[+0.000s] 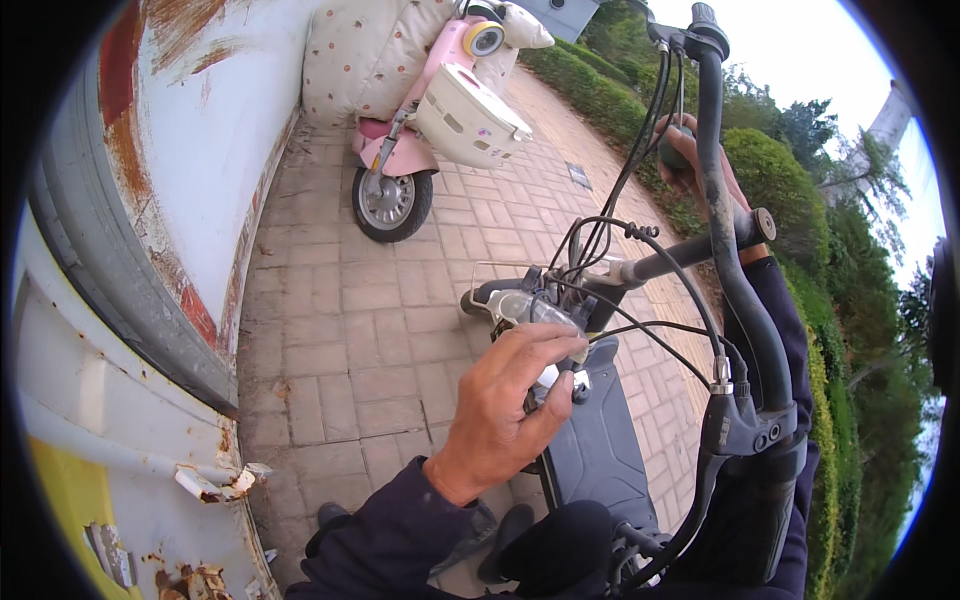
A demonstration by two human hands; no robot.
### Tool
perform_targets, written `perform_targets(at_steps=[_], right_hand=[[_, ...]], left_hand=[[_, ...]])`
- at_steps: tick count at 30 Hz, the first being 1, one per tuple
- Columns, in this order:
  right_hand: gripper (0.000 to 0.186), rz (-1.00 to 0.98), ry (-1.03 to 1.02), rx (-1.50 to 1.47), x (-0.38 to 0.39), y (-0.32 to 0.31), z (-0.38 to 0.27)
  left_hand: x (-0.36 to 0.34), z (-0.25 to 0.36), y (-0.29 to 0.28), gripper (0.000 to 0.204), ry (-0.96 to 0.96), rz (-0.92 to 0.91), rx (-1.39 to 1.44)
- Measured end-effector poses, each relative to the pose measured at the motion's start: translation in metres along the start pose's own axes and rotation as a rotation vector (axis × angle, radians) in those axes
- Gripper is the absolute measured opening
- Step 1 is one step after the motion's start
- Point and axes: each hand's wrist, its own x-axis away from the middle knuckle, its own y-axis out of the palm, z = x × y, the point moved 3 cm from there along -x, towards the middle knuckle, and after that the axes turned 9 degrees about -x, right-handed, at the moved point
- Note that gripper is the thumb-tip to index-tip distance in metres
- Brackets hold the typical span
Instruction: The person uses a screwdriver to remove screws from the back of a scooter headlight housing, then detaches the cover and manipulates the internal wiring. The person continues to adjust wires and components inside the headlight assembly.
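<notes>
A bicycle-style handlebar (712, 150) with brake levers and black cables crosses the right side of the view. My left hand (510, 400) is at the clear-lensed lamp (530, 308) below the cables. Its thumb and fingers curl round the lamp's near end, where a small shiny metal part (581, 385) shows. My right hand (690, 165) reaches up behind the handlebar, partly hidden by it. The fingers are closed on a dark rounded object (677, 146) whose kind I cannot make out.
A pink scooter (395, 155) with a white basket (465, 115) and a padded cover stands ahead on brick paving (390, 340). A rusty white metal wall (215, 130) runs along the left. Hedges (775, 180) line the right. A dark grey panel (600, 450) lies under the handlebar.
</notes>
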Motion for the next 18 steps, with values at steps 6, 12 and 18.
perform_targets(at_steps=[6,12,18], right_hand=[[0.051,0.076,-0.069,0.162,-0.012,-0.01,0.005],[0.046,0.153,-0.008,0.237,-0.007,-0.028,0.013],[0.038,0.312,0.091,0.388,0.018,-0.072,-0.031]], left_hand=[[-0.001,-0.007,0.003,0.026,-0.064,0.007,0.095],[-0.002,0.001,0.007,0.027,-0.017,-0.011,0.04],[-0.004,0.005,0.002,0.025,-0.011,0.043,0.046]])
